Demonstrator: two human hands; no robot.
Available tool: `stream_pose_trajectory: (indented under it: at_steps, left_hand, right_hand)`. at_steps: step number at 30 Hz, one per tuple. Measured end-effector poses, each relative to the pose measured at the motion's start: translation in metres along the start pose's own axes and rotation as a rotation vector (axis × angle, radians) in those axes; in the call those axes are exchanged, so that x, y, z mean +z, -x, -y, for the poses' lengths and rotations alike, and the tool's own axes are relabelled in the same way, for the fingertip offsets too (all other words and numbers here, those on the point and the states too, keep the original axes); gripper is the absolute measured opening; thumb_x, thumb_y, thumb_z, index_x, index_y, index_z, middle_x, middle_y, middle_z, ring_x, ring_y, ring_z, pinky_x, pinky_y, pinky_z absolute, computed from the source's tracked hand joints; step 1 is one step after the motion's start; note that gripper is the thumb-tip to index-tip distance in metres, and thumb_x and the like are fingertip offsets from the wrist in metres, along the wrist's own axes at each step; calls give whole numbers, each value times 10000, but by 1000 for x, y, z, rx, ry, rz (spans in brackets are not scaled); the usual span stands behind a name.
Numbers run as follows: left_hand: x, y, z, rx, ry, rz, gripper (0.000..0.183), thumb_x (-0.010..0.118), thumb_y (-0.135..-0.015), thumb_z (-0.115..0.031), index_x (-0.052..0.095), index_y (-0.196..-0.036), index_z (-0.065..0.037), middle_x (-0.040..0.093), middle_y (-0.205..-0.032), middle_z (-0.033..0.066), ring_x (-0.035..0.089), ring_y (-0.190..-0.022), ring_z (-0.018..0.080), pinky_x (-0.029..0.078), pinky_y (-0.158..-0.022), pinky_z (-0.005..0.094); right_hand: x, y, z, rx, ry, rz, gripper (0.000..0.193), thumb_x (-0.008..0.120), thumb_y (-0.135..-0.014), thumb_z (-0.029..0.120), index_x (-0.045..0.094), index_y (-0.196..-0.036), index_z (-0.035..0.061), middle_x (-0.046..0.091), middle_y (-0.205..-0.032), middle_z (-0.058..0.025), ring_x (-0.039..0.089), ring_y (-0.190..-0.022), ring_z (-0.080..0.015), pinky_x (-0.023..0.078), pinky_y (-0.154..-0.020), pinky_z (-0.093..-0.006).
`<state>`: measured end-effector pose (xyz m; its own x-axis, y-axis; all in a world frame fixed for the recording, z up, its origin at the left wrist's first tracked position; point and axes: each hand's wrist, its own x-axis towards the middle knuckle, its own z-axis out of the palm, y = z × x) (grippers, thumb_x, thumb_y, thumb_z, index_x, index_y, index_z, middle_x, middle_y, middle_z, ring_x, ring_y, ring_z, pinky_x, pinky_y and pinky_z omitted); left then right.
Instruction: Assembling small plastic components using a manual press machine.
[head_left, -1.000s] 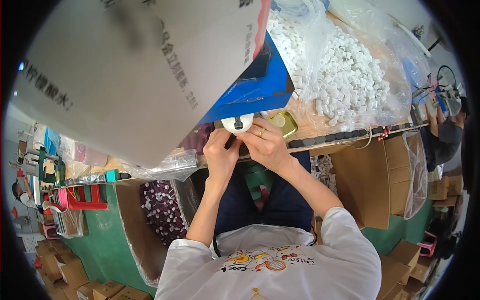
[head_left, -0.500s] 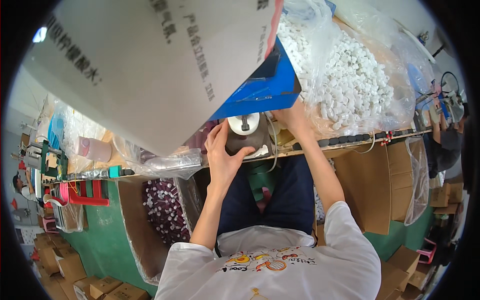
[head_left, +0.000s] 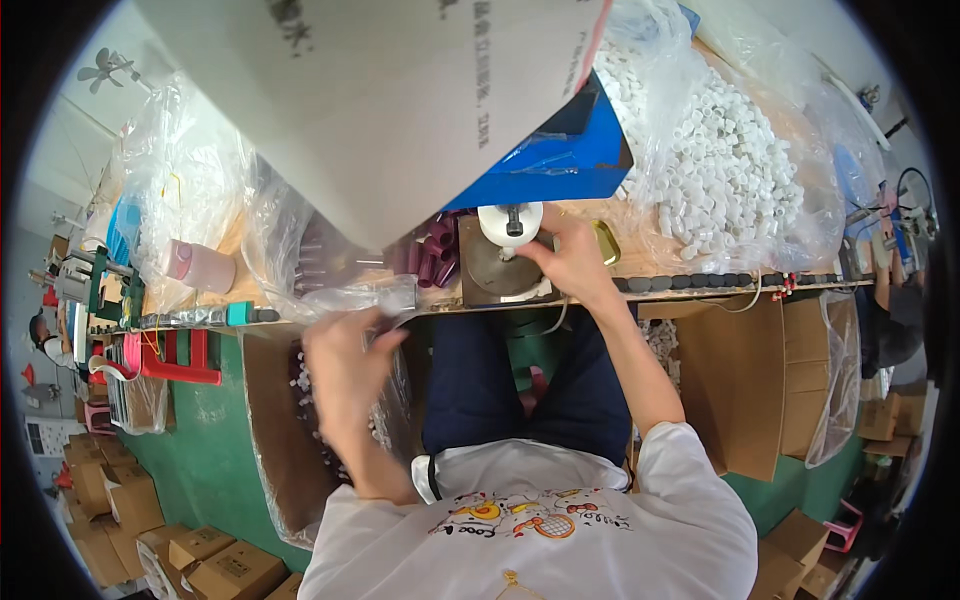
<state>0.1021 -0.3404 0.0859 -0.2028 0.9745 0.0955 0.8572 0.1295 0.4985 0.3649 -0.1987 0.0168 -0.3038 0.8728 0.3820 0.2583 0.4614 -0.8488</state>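
Observation:
My right hand (head_left: 572,262) pinches a small white piece (head_left: 507,253), likely a cap, just below the white round head (head_left: 512,222) of a blue machine (head_left: 550,172). Underneath lies a dark metal base plate (head_left: 495,278). My left hand (head_left: 345,375) is blurred, off the table edge and over an open cardboard box (head_left: 268,430) of purple tubes with white caps. A dark patch shows by its fingertips; whether it holds anything is unclear. Loose purple tubes (head_left: 437,255) lie left of the base plate.
A heap of white caps (head_left: 725,170) in clear plastic lies at the right. The printed sheet (head_left: 370,110) hides much of the upper middle. A pink bottle (head_left: 198,267) stands at the left, and an open carton (head_left: 735,380) sits below the table edge at the right.
My left hand has left the machine and moved left and down, over the box. My right hand has come from behind the machine to its front, fingertips at the white piece.

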Motion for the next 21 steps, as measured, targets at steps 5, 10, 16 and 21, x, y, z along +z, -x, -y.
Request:
stream_pose_trajectory:
  at_steps: [5, 10, 16, 21]
  left_hand:
    - [12, -39, 71, 93, -106, -172, 397, 728, -758, -25, 702, -1155, -24, 698, -1108, 179, 604, -1079, 378, 475, -929, 460]
    - [53, -86, 85, 414, -212, -163, 402, 709, -720, 24, 702, -1120, -17, 696, -955, 168, 625, -970, 387, 499, -891, 449]
    - [42, -82, 23, 178, 383, -137, 325, 761, -830, 7, 593, -1107, 16, 710, -935, 99, 704, -895, 150, 540, -730, 300]
    - [81, -82, -48, 298, 537, 16, 276, 814, -770, -76, 714, -1018, -7, 699, -831, 87, 652, -720, 150, 517, -681, 305]
  right_hand:
    - [23, 4, 5, -13, 106, 32, 263, 745, -782, 42, 708, -1043, 33, 691, -853, -153, 677, -796, -323, 522, -732, -415]
    - [37, 18, -8, -293, 293, -183, 274, 762, -768, 62, 725, -1039, 72, 704, -835, -134, 667, -890, -321, 526, -778, -427]
    - [-75, 27, -39, 332, 323, -582, 202, 732, -807, 66, 745, -1008, 44, 732, -879, -129, 680, -809, -257, 531, -738, -372]
    - [-130, 35, -89, 215, 951, -352, 174, 625, -867, 99, 674, -1027, 50, 654, -951, -207, 670, -855, -403, 536, -693, -493]
